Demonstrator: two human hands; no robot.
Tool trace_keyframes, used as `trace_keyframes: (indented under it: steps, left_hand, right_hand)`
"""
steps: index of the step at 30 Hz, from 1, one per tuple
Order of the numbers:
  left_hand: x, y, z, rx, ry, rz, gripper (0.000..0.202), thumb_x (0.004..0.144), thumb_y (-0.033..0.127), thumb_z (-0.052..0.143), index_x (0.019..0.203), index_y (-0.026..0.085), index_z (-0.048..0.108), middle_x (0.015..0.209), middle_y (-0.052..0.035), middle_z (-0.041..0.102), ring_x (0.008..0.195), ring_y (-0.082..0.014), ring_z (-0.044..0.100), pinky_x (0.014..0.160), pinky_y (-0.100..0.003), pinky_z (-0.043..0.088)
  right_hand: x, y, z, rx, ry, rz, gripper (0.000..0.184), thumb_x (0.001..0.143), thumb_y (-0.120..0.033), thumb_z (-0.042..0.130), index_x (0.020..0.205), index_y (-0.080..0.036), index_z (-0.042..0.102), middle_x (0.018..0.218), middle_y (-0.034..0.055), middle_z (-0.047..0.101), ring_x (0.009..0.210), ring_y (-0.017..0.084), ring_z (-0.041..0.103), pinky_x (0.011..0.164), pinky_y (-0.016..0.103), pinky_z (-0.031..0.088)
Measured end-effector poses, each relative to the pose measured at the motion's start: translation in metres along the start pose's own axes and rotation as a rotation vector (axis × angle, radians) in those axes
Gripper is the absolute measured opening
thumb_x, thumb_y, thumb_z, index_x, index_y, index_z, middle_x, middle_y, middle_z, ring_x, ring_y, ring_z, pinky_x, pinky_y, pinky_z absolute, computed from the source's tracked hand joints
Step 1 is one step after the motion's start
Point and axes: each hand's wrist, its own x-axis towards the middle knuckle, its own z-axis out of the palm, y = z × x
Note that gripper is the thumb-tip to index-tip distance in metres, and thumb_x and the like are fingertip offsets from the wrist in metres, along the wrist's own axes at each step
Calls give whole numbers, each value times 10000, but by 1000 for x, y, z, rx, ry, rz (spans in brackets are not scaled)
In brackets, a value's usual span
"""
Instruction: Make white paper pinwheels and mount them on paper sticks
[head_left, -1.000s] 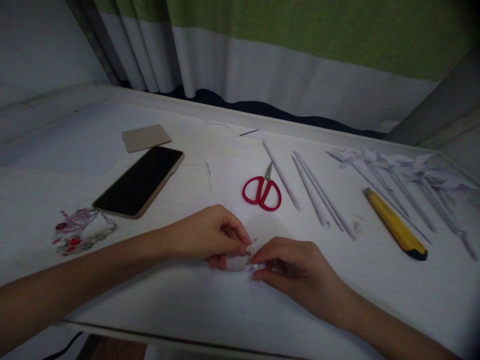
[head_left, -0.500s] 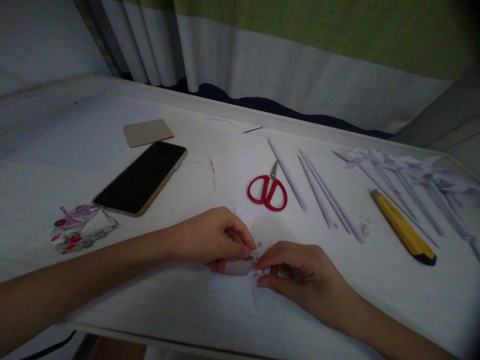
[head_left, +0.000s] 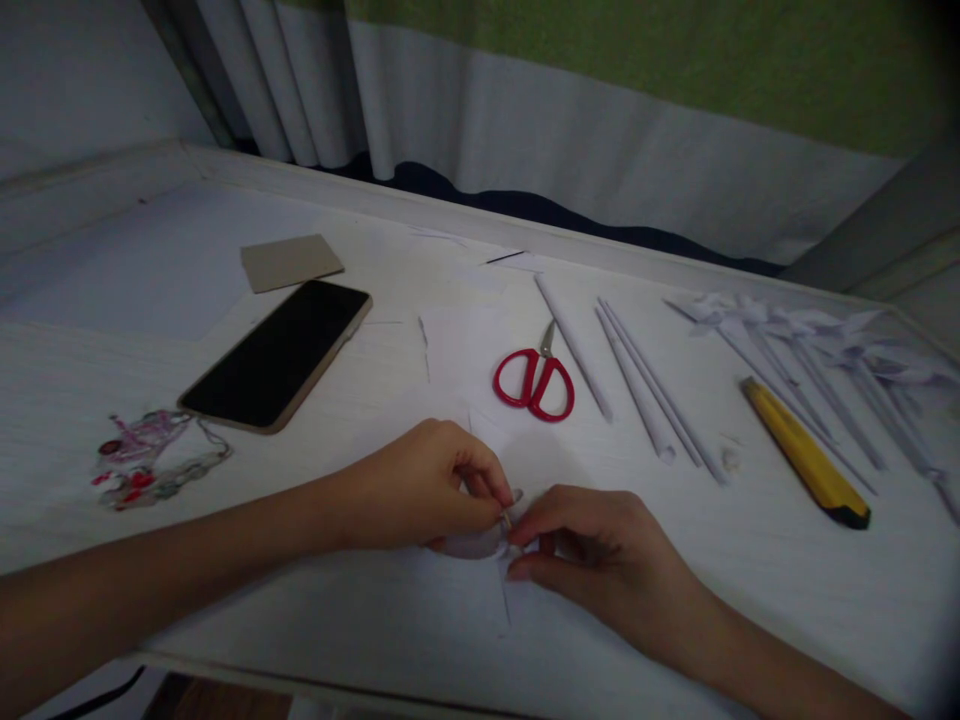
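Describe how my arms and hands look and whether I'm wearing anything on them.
Your left hand and right hand are bare, with no gloves. Both forearms are uncovered too, with no sleeves in view, and no watch or bracelet shows.

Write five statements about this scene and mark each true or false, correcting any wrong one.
1. The scissors have red handles. True.
2. The right hand grips the yellow cutter. False: the yellow cutter lies on the table, untouched.
3. The left hand touches some white paper. True.
4. The phone lies screen down. False: the phone lies screen up.
5. The beige card lies beyond the phone. True.
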Motion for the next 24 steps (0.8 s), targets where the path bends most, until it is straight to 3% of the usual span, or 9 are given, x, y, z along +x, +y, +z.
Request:
trace_keyframes:
  steps: [9,24]
  left_hand:
    - [2,-2,6,-21,49,-6,111,618,167,542,670,151,639,383,68,468,353,-42,409,321,-107,278]
    - [6,-5,8,-132,11,-44,74,631,154,530,629,140,603,357,66,476,321,-38,400,301,-107,273]
  right_hand:
    - [0,5,8,74,54,50,111,639,-251,679,726,-186,656,661,0,636,542,97,528,477,209,390]
    - [3,7,16,280,168,79,87,590,-216,712,643,-166,665,652,36,672,598,156,615,541,260,486]
